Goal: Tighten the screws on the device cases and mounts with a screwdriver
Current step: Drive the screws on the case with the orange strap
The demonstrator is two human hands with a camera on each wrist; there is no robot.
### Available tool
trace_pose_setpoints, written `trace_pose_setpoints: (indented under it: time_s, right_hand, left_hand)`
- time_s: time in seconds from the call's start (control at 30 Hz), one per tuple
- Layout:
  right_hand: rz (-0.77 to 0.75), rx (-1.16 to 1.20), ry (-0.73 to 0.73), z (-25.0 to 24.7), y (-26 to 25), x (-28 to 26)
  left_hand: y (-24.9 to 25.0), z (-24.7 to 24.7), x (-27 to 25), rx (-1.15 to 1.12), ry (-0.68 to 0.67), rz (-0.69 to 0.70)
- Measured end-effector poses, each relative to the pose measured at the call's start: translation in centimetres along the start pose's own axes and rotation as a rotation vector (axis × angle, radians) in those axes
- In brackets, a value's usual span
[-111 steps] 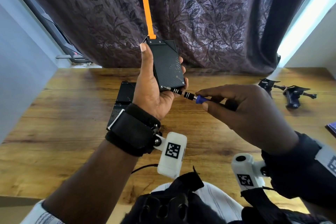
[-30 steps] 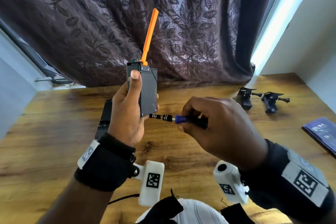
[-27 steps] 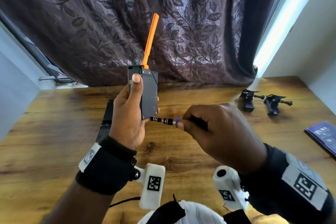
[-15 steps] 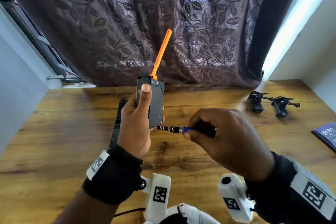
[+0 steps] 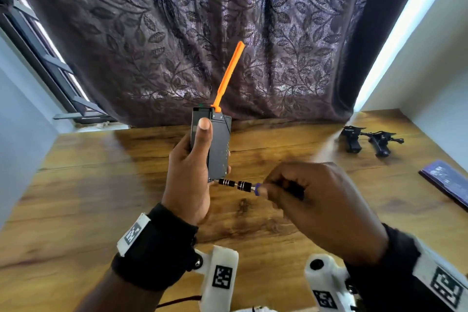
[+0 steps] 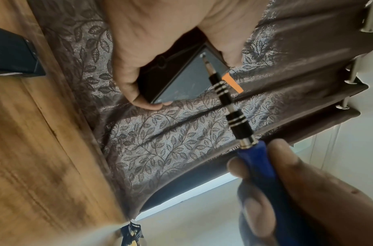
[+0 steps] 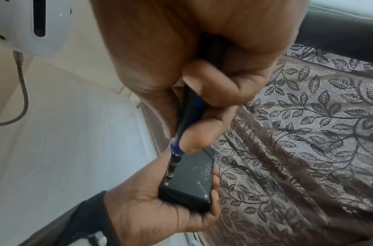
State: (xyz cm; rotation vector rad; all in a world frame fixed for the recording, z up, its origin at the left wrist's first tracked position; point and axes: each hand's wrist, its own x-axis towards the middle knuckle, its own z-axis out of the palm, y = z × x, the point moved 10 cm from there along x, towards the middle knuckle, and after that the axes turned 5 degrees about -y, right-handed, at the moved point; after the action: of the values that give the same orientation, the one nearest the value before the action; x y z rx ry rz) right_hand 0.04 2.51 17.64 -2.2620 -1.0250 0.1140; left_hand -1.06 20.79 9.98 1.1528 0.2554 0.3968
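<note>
Above the tabletop [image 5: 106, 185], the left hand [image 5: 188, 172] grips the black device case [image 5: 219, 149] upright while the right hand [image 5: 326, 208] pinches the screwdriver [image 5: 236, 184], its tip seated in a lower corner screw. Tightening is under way; next comes steady twisting with the tip kept square.

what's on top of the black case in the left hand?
An orange strip sticks up from the top edge of the black case, tilted right. The left hand grips the case; its thumb covers part of the near face. How the strip attaches can't be seen.
</note>
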Motion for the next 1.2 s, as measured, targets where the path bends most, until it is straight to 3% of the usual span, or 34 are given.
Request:
trace_pose_setpoints:
  time_s: [0.23,0.4,0.63,0.8,1.03,1.2]
  right_hand:
    - [0.078,-0.036,-0.035,1.1,-0.5,-0.5]
    - [0.110,-0.078,0.047,-0.1,-0.2,-0.5]
    - [0.085,-0.061,-0.021,-0.6,1.5,-0.1]
    - [0.063,-0.050,0.066,-3.1,2.8,0.8]
    - [0.036,-0.090,-0.023,-3.5,4.6,1.4]
    - [0.011,-0.051,0.070,-5.0,5.9,1.0]
  left_hand:
    - [-1.0,-0.5,0.3,-0.018,-0.045,-0.072]
    - [-1.3,0.6,0.3,-0.020,-0.069,-0.092]
    - [-1.6,1.9,1.5,-0.012,-0.050,-0.068]
    - [-1.2,3.8,2.4,-0.013,-0.035,-0.032]
    - [-0.8,5.2,3.2,0.022,0.028,-0.004]
    - [-1.4,6.7,3.0,0.038,0.020,-0.007]
